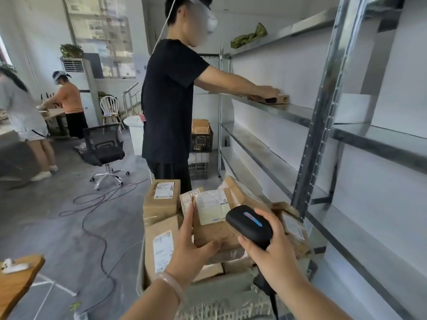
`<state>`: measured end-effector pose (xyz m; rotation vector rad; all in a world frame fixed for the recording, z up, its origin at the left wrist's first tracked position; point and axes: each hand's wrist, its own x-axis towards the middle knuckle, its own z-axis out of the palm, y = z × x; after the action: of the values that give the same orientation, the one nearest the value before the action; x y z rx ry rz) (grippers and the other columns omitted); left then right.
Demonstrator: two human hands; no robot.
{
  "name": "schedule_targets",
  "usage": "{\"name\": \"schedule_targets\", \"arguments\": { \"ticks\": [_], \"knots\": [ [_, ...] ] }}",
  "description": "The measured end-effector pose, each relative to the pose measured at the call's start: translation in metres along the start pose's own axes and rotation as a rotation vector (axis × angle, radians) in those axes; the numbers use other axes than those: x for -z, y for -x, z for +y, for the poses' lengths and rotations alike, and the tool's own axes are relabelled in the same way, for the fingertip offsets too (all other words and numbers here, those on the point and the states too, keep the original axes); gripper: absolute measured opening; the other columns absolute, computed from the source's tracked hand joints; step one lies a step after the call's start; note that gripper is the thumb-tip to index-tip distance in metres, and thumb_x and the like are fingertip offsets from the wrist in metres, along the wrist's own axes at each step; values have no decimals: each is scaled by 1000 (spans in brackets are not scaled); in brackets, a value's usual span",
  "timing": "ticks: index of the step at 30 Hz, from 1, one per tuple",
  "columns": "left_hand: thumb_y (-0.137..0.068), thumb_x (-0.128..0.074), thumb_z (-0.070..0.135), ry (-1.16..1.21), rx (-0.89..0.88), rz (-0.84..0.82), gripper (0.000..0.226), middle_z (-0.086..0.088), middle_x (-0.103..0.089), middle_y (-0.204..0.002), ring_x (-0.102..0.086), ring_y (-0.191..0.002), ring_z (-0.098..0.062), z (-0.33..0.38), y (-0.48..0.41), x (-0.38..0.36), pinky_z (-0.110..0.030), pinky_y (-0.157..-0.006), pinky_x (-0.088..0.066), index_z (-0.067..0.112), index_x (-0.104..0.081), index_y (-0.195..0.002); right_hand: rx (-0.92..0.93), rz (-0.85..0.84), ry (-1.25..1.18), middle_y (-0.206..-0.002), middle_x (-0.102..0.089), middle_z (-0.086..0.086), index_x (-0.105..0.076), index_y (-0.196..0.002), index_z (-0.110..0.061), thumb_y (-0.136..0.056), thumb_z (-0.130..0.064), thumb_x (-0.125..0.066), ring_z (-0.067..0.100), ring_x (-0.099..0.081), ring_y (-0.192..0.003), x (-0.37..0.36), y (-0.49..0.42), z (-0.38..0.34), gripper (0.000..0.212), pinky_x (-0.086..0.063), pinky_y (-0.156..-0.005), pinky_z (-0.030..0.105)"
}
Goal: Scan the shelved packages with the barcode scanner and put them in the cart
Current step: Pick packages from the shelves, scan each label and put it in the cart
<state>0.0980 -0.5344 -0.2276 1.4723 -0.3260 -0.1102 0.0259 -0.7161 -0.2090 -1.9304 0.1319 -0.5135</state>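
Low in the middle of the frame, the left hand [191, 248] holds a brown package [213, 235] with a white label. The thumb is under it and the fingers go up its left side. Just to the right, the right hand [270, 255] is wrapped tight around a black barcode scanner [250, 226] with a blue stripe on top. The nose of the scanner is right next to the package. A pale bracelet [171, 285] sits on the left wrist.

The package is held just above the grey cart [208, 289]. The cart is full of other brown packages [161, 197], stacked and leaning on each other.

At the lower left is a corner of a wooden surface [16, 280] with a small white thing [11, 266] on it. Black cables [97, 227] curl over the grey floor.

Metal shelves [277, 162] run up the right side. Behind the cart stands a person in a black shirt [168, 107], with both arms reaching out to a small brown box [275, 99] on a shelf. A black chair on wheels [104, 148] stands to the left of this person.

Farther back, dark crates [201, 139] hold more brown packages. At the far left, two more people [69, 100] stand by a surface.
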Motion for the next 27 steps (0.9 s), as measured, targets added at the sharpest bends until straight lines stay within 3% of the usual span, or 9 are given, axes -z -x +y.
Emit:
{"name": "schedule_targets", "arguments": {
  "ticks": [3,6,9,12,15,17,19,25,27],
  "knots": [
    [-83,-72,-6,0,16,4,87,7,-58,-132,-68,-104,-7,0,-38,31,-32,-82,-60,52,-37,-136,-17,13,-19,-117,-52,-29,-45,-125,-48,-76,-30,-81,12,-67,-97,-37,-34,-1,63,-59,-82,41],
    [-85,-69,-6,19,45,4,81,15,-58,-121,-68,-89,6,-5,-75,51,-20,-69,-57,45,-33,-137,-43,45,-5,-119,-57,-17,-43,-120,-54,-76,-36,-81,17,-67,-92,-67,-69,-1,61,-58,-83,43],
    [-87,-70,1,7,63,-18,80,12,-57,-128,-67,-96,4,-11,-113,61,-19,-74,-57,47,-30,-138,-73,76,4,-124,-57,-13,-43,-123,-52,-77,-36,-79,14,-65,-100,-87,-102,-3,61,-57,-89,39],
    [-88,-71,6,-16,84,-69,82,17,-56,-119,-66,-96,4,-13,-145,63,-15,-75,-55,44,-24,-143,-93,138,36,-128,-55,-12,-43,-130,-43,-78,-33,-79,15,-63,-107,-96,-132,-2,64,-55,-92,37],
    [-71,-84,32,-134,92,-109,107,5,-48,-136,-55,-121,-12,-19,-171,62,-33,-102,-50,43,-15,-152,-125,161,76,-123,-58,-13,-44,-129,-44,-76,-39,-79,19,-68,-97,-104,-154,4,64,-59,-79,46],
    [-53,-83,51,-188,111,-128,120,2,-46,-137,-53,-124,-16,-25,-183,61,-41,-106,-47,49,-13,-151,-138,174,97,-122,-58,-13,-44,-129,-42,-75,-41,-79,19,-68,-96,-107,-165,10,65,-59,-78,46],
    [-49,-82,57,-211,148,-129,122,2,-46,-137,-53,-123,-16,-33,-193,61,-41,-106,-48,53,-13,-149,-155,179,99,-122,-58,-12,-44,-128,-43,-76,-40,-79,21,-68,-96,-111,-172,14,63,-59,-80,46],
    [-75,-85,29,-264,165,-188,113,7,-42,-139,-53,-123,-15,-49,-209,61,-38,-107,-47,46,-6,-154,-175,188,128,-125,-54,-15,-42,-131,-42,-77,-35,-79,14,-64,-106,-115,-181,22,66,-58,-83,45],
    [-76,-84,28,-286,167,-180,111,8,-40,-138,-52,-123,-14,-52,-210,61,-35,-107,-46,45,-7,-154,-179,174,139,-129,-53,-15,-42,-133,-40,-78,-35,-79,14,-63,-107,-115,-183,26,67,-58,-83,45]
  ]
}}
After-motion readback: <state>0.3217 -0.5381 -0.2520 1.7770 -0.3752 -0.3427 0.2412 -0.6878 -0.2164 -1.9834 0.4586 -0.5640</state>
